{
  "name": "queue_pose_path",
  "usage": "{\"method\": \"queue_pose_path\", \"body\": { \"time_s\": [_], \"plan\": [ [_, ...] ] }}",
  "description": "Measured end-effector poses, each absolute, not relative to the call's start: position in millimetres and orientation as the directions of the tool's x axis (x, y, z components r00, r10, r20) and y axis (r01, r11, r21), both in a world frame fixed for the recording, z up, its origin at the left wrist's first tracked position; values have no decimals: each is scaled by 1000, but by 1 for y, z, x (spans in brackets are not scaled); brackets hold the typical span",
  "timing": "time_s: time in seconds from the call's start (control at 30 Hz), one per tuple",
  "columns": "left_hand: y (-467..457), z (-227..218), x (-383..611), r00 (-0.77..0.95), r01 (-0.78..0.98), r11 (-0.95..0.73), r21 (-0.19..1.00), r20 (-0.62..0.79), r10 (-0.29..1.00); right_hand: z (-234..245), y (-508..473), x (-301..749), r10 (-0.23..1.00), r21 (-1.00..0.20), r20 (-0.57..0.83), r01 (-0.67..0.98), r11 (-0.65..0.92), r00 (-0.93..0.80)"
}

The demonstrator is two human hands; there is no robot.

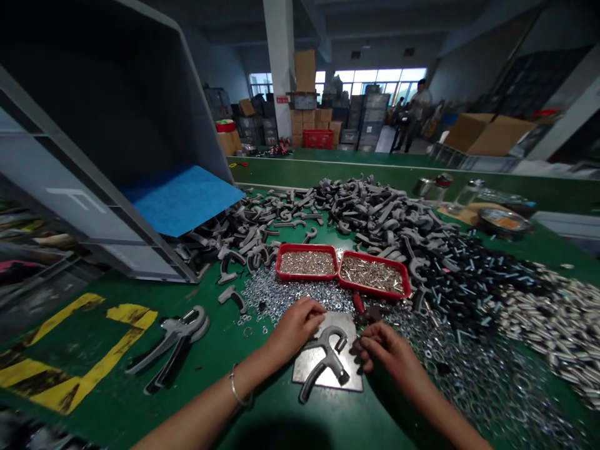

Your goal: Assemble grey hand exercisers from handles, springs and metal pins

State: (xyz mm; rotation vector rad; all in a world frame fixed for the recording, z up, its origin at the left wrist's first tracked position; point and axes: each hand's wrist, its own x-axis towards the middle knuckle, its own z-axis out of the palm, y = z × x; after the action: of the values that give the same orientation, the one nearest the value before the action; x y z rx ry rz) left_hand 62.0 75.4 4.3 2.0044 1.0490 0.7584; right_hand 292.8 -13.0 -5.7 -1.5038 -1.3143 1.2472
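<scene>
My left hand (295,326) rests on the upper left corner of a flat steel plate (342,369). A grey hook-shaped metal casting (327,357) lies on that plate between my hands. My right hand (382,350) is curled at the casting's right side, its fingertips close to a small dark piece that I cannot make out. Two red trays of small screws (307,249) stand just beyond the plate. Zinc-coloured nuts and washers (290,294) are scattered around them. A large heap of similar grey castings (375,212) lies further back.
A tilted grey bin (107,112) with a blue sheet (180,200) spills castings onto the green bench (117,300). Two assembled pieces (169,344) lie near yellow floor-style tape (79,356). Black parts and silver bolts (553,325) cover the right. A person (415,115) stands far back among boxes.
</scene>
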Motion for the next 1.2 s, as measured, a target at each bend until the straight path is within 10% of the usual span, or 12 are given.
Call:
{"method": "queue_pose_path", "body": {
  "time_s": [0.73, 1.0, 1.2],
  "plan": [
    [45, -12, 65, 566, 675, -558, 482, 146, 811, -17, -3, 279, 976, -618, 123, 756, 216, -179],
    [49, -12, 68, 620, 634, -608, 478, 155, 769, -17, -35, 345, 986, 11, 140, 996, 92, -92],
    [47, -13, 71, 603, 648, -598, 471, 161, 781, -20, -32, 355, 986, -290, 166, 956, 39, 10]
  ]
}}
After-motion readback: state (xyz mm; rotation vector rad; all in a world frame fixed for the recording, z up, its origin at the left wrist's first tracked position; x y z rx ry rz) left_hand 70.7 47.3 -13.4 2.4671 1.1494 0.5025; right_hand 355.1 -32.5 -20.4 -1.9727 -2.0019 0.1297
